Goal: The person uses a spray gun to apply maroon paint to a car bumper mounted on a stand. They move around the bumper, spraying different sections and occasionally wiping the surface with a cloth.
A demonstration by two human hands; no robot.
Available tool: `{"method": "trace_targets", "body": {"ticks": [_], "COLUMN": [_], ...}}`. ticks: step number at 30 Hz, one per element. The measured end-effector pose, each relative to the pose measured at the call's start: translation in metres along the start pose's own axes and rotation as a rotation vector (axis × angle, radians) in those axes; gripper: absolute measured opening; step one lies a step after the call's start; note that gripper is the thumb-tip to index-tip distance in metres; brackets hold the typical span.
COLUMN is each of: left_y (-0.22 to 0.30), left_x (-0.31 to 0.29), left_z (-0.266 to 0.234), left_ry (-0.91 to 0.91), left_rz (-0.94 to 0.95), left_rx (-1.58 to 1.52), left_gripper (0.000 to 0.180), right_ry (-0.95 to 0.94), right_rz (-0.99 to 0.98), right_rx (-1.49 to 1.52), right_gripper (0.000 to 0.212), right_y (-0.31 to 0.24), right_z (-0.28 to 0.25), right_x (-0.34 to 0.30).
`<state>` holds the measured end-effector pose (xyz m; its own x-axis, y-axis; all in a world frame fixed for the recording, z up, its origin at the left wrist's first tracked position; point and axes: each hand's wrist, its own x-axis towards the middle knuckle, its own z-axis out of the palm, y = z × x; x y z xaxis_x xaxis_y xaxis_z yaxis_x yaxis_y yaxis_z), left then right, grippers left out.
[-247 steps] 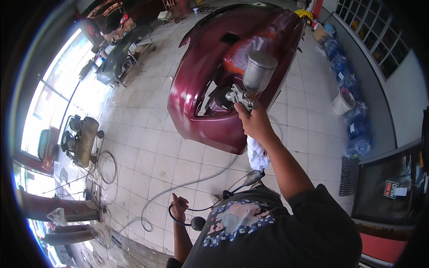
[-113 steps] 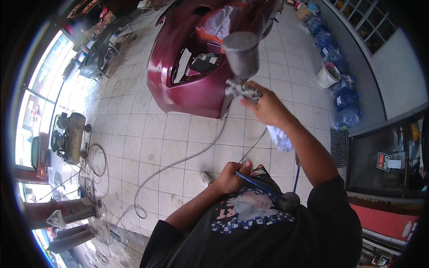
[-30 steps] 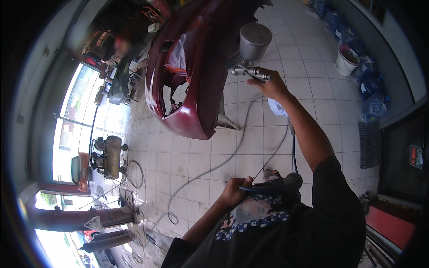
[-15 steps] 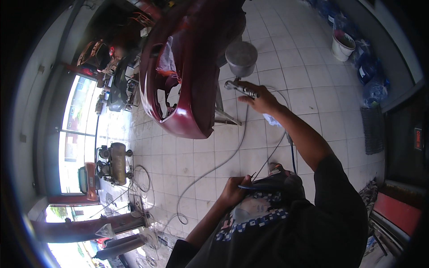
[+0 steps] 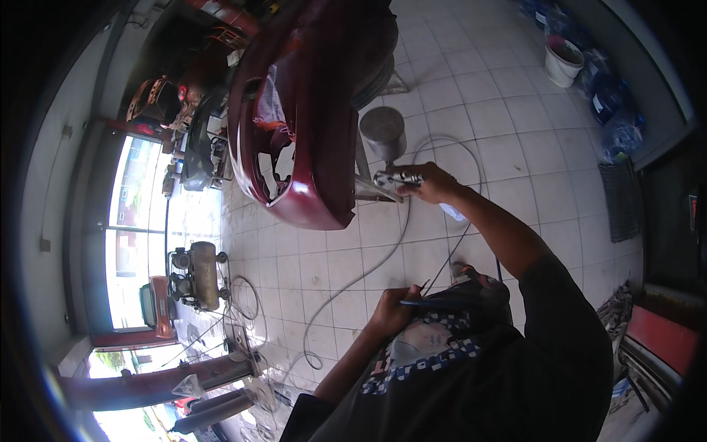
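Observation:
My right hand (image 5: 436, 183) is wrapped around the handle of a spray gun (image 5: 384, 135), whose round grey metal cup sits upright on top. The gun points left, beside the end of a glossy dark red car bumper (image 5: 318, 173). A gap of floor shows between nozzle and bumper. Close to my waist, my left hand (image 5: 390, 309) is closed around a dark blue air hose (image 5: 421, 303) that crosses in front of my shirt. A piece of clear plastic (image 5: 274, 99) hangs in the bumper's upper opening. A pale cloth or paper (image 5: 453, 212) shows below my right wrist.
The bumper rests on a metal stand (image 5: 372, 188). A grey hose (image 5: 364, 274) loops across the tiled floor. An air compressor (image 5: 202, 274) stands at left by the bright doorway. A white bucket (image 5: 563, 65) and wrapped blue bottles (image 5: 610, 103) line the right wall.
My right hand has brought the spray gun nearer to me and slightly left, down along the bumper's end. My left hand stays at my waist with the hose.

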<state>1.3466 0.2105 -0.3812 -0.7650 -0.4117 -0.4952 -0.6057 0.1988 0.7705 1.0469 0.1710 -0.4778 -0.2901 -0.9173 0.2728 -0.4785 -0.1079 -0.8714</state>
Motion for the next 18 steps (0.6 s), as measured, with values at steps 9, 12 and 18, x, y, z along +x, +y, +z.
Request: {"method": "trace_targets", "body": {"ticks": [9,12,18], "left_y": [0.001,0.009,0.002], "left_x": [-0.006,-0.005,-0.007], "left_z": [-0.002,-0.008,-0.01], "left_ry": [0.061,0.033,0.039], "left_rz": [-0.145,-0.158,-0.131], "left_rx": [-0.064,-0.002,-0.042], "left_gripper": [0.061,0.061,0.059], "right_ry": [0.371,0.302,-0.141], "right_rz": [0.015,-0.076,0.065], "right_rx": [-0.017,0.046,0.069], "right_gripper": [0.056,0.056,0.055], "right_y": [-0.002,0.015,0.005], "right_z": [-0.014,0.004,0.049], "right_x": [0.041,0.024,-0.032]}}
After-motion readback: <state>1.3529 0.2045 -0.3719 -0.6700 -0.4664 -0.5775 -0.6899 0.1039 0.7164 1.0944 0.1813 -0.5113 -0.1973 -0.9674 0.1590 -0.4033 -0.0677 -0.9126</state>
